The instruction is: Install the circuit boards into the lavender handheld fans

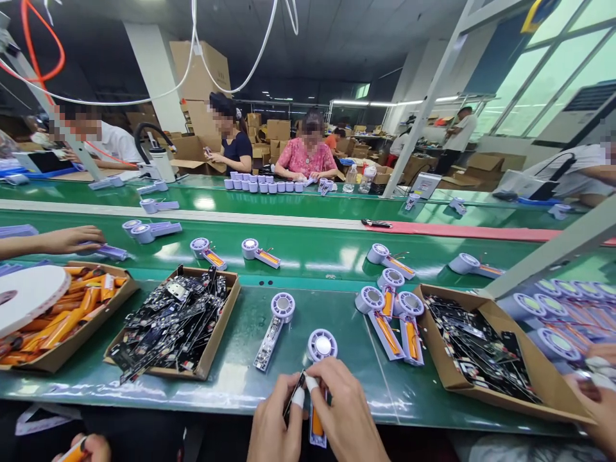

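Observation:
My left hand (279, 417) pinches a small black circuit board (297, 393) near the table's front edge. Beside it my right hand (342, 410) has its fingertips closed at the same board, over a purple fan housing (322, 345). An orange battery shows in that housing's handle, between my hands. White covers sit on some fingertips. A second fan (282, 307) lies just behind, to the left, with a circuit board on its handle. To the right, several fans (385, 327) with orange batteries lie grouped.
Boxes of black boards stand left (206, 359) and right (548, 378). A battery box (72, 359) is far left. Other people's hands reach in at the left (67, 242), lower left (89, 448) and right (597, 398). More fans lie on the green belt (317, 250).

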`<state>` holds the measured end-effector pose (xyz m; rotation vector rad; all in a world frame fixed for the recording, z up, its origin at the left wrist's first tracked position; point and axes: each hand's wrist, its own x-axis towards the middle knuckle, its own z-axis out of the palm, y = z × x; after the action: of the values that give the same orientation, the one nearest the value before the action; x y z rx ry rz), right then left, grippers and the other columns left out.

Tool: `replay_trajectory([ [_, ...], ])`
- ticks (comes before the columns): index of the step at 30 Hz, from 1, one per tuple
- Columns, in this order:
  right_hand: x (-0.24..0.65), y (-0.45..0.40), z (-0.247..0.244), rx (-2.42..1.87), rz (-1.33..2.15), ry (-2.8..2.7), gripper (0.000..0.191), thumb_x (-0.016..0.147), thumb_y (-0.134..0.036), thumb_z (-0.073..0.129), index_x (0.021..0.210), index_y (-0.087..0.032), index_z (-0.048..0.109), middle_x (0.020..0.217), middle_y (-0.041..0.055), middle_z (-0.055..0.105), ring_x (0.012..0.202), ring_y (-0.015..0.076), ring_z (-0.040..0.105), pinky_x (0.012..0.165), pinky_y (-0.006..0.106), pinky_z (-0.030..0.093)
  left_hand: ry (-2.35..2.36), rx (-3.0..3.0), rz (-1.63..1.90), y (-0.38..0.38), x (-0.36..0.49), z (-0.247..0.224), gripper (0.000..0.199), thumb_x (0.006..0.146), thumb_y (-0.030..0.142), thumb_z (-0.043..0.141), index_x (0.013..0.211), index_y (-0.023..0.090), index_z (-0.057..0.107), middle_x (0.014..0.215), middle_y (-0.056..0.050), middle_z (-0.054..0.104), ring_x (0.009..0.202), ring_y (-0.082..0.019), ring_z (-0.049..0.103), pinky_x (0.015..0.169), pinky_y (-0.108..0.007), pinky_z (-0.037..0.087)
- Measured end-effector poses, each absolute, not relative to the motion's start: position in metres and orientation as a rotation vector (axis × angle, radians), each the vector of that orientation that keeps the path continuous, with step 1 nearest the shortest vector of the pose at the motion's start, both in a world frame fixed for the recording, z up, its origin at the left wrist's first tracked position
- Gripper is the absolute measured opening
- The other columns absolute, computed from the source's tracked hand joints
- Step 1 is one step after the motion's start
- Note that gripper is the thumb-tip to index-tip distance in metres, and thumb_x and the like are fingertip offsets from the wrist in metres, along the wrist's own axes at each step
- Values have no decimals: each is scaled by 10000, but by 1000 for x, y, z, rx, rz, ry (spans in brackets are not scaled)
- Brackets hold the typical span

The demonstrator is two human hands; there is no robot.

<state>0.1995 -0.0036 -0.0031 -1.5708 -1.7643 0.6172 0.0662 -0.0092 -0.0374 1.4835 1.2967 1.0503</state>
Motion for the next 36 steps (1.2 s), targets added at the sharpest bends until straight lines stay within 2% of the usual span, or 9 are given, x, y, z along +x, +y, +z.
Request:
replay_trajectory([
  [4,198,-6,-1,-1655,553,-1809,211,836,-34,477,838,-215,584,862,28,623,824,210,608,695,284,444,1314,1470,1120,-12,69,-37,261,902,402,504,1017,243,677,978,-72,753,860,-225,706,759,-262,523],
  [9,202,-7,3,-1688,521,-1841,216,832,-34,495,846,-232,579,855,10,622,810,199,608,676,274,442,1204,1166,1105,-10,74,-41,293,858,435,575,999,191,657,867,-77,753,637,-177,678,545,-221,514],
  [13,204,-5,4,-1709,486,-1860,200,829,-44,497,808,-234,558,819,3,617,760,193,611,627,263,437,1193,1093,1095,-10,75,-43,298,861,434,582,1004,184,657,854,-69,754,604,-157,673,486,-191,494],
  [15,202,-5,2,-1679,341,-1903,190,833,-61,473,799,-234,543,797,13,613,724,206,599,601,277,426,1217,1247,1120,-12,74,-46,276,889,402,550,1020,190,668,894,-74,758,673,-177,703,552,-211,540],
  [19,192,-8,-6,-1626,-28,-1935,222,883,-90,371,798,-235,516,725,29,588,633,221,554,585,313,398,1294,1808,1210,-15,66,-60,268,925,243,495,1140,193,646,1059,-99,750,958,-222,722,828,-269,577],
  [23,185,-10,-12,-1633,-160,-1927,282,949,-126,302,773,-234,494,684,27,562,605,217,530,585,320,374,1227,2360,1191,-13,53,-73,381,910,105,469,1276,139,571,1174,-134,716,1073,-204,688,910,-226,547],
  [27,189,-10,-14,-1609,-51,-1963,244,955,-145,339,805,-229,512,728,30,577,637,211,537,603,312,386,1237,2421,1225,-13,52,-74,391,917,105,445,1275,147,598,1192,-139,707,1085,-207,681,900,-223,553],
  [31,202,-6,-11,-1584,297,-1977,179,907,-91,429,846,-222,536,822,30,598,743,209,573,645,304,419,1315,2096,1228,-12,57,-58,372,908,113,465,1213,200,659,1188,-112,712,1081,-220,684,912,-245,548],
  [36,224,4,0,-1430,714,-1974,248,924,-87,445,1058,-243,584,982,23,616,900,174,588,787,286,463,1124,1866,1004,0,48,-22,314,903,160,499,1134,242,694,1117,-85,741,1018,-230,705,890,-272,553],
])
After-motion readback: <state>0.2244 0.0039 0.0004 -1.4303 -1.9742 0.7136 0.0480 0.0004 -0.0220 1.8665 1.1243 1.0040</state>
